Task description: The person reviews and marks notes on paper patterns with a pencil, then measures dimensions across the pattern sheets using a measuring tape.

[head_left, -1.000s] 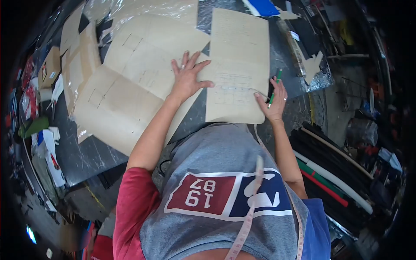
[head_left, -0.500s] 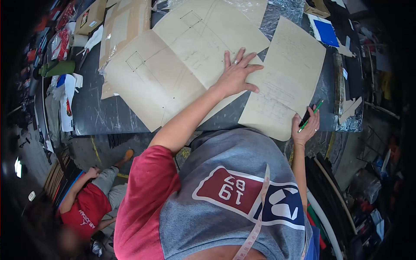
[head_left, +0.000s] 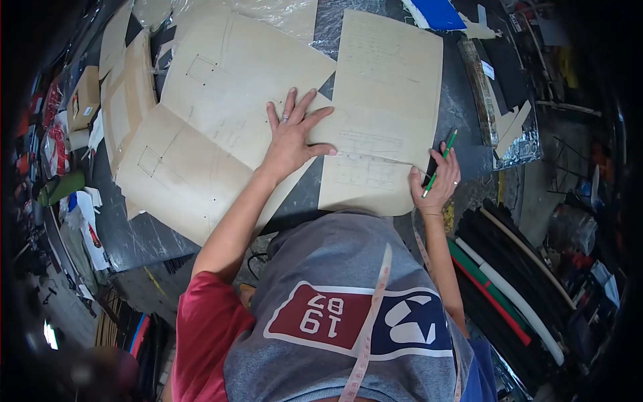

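Note:
My left hand (head_left: 295,137) lies flat with fingers spread on a large brown pattern paper (head_left: 221,100) marked with lines and small boxes. Its thumb reaches the left edge of a smaller paper sheet (head_left: 392,74) covered in faint handwriting. At that sheet's lower right edge, my right hand (head_left: 439,184) is closed around a green pencil (head_left: 440,163), tip pointing up and away. Something dark shows beneath those fingers; I cannot make out what. A thin line or fold crosses the sheet between both hands. A tape measure (head_left: 365,342) hangs down over my grey shirt.
The dark table (head_left: 151,241) also bears clear plastic film (head_left: 207,10), cardboard (head_left: 130,94), a small box (head_left: 82,97) and a blue piece (head_left: 439,13). A wrapped bar (head_left: 479,87) lies at the right. Rolls of material (head_left: 512,288) stand below the table's right side.
The view has turned, so table and papers appear further left. My left hand stays spread on the paper, and my right keeps the pencil. The seated person at lower left is now mostly out of view.

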`<action>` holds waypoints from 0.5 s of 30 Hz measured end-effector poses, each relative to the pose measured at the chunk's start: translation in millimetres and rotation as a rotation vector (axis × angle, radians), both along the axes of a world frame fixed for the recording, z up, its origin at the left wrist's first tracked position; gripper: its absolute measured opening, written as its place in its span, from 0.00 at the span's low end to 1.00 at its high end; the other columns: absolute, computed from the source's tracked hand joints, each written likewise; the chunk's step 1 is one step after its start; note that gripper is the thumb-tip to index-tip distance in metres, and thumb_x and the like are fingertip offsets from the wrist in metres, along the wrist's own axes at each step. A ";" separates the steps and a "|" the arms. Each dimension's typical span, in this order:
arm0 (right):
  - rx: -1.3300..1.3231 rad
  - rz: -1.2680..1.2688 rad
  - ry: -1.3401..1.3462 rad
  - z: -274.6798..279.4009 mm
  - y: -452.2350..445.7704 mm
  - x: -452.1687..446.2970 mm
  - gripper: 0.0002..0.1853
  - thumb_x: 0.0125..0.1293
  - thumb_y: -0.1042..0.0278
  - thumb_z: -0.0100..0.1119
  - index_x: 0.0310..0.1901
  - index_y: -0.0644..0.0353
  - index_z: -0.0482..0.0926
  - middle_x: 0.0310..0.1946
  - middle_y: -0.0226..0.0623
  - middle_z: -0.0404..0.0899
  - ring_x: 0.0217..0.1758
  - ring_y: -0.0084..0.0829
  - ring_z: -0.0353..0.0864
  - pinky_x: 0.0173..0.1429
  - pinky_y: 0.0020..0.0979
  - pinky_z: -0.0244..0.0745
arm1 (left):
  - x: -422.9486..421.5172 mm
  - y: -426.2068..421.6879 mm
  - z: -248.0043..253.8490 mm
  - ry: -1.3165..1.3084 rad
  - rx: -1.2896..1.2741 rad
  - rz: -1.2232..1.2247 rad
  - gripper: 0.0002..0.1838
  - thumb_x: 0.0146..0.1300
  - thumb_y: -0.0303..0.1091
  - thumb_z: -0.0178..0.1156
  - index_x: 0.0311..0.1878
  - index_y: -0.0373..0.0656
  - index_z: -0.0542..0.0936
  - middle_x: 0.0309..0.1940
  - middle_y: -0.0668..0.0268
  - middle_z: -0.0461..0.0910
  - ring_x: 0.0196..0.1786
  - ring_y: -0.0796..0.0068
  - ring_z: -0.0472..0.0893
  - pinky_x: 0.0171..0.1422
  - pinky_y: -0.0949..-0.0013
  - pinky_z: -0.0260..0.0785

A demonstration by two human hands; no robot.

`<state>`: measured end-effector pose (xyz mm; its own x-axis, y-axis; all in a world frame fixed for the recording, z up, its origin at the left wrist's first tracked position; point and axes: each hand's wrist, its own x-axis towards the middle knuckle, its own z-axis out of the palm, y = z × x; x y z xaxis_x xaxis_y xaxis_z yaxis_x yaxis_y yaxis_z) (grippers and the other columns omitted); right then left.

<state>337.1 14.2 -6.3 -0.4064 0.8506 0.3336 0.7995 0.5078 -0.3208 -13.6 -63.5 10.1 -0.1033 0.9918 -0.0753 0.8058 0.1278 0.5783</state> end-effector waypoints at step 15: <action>-0.032 0.012 0.000 2.4 -0.4 -1.0 0.32 0.59 0.54 0.69 0.64 0.56 0.77 0.73 0.51 0.75 0.79 0.58 0.67 0.81 0.54 0.56 | 0.3 -0.4 4.0 -0.003 -0.017 0.008 0.48 0.47 0.61 0.79 0.75 0.63 0.78 0.87 0.65 0.57 0.91 0.50 0.42 0.86 0.24 0.21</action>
<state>336.1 13.7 -4.0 -0.4164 0.8561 0.3061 0.7937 0.5066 -0.3369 -13.2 -63.8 14.0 -0.1106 0.9896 -0.0922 0.8032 0.1436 0.5782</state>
